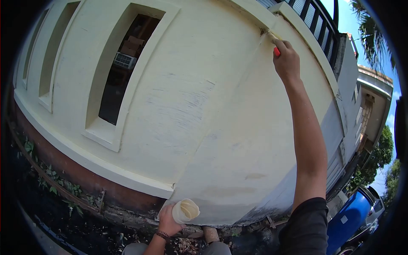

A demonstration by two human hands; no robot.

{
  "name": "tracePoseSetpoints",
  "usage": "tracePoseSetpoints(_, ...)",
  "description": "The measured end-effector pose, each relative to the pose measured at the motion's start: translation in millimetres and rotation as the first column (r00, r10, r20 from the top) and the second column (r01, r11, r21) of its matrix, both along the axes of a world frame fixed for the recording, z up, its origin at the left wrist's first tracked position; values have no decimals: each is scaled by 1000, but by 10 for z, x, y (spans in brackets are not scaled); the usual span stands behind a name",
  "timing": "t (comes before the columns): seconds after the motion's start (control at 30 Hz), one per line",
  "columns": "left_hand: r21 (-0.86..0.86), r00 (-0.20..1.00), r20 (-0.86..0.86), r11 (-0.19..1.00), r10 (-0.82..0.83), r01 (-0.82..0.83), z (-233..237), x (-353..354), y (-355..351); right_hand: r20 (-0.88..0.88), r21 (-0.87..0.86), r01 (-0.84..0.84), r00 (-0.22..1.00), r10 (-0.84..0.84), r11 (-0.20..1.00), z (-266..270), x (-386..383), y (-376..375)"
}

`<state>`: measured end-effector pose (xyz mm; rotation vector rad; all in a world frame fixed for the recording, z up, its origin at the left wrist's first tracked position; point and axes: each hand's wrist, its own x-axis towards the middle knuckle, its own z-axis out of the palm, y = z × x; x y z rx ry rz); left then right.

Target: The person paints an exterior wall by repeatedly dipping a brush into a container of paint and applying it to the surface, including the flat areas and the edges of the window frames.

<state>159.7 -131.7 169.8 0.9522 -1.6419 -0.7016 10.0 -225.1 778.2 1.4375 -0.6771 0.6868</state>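
Observation:
My right hand is raised high and closed around a paintbrush, with a bit of red showing under the fingers. The brush tip meets the cream wall at a dark, rough spot below the upper ledge. Low down, my left hand grips a whitish plastic cup, tilted so that cream paint shows inside. Scratchy grey marks cross the middle of the wall, and a faint seam runs down it.
Narrow window openings cut the wall at left. A black railing tops it at upper right. Below lies a dark ditch with weeds and debris. A blue barrel stands at lower right, beside a parked vehicle.

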Motion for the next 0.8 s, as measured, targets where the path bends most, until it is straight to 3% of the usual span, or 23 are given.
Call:
tracePoseSetpoints(0.07,5,1000,-16,1000,-4,4,65,9,30,75,9,89,993,-90,996,-26,164,-45)
tracePoseSetpoints(0.43,12,1000,-11,1000,-5,5,109,57,65,60,57,45,997,-49,997,-61,198,134)
tracePoseSetpoints(0.53,12,1000,-16,1000,-13,13,104,57,58,-42,125,-33,998,39,992,-91,282,135)
tracePoseSetpoints(0.6,11,1000,-29,1000,-11,11,113,53,65,-94,216,-213,967,238,953,-50,351,128)
tracePoseSetpoints(0.7,-10,1000,-23,1000,7,-7,104,56,72,-151,302,-265,935,320,916,81,354,-55)
tracePoseSetpoints(0.8,19,1000,-10,1000,-1,1,90,87,51,-102,217,-256,954,283,942,141,297,-170)
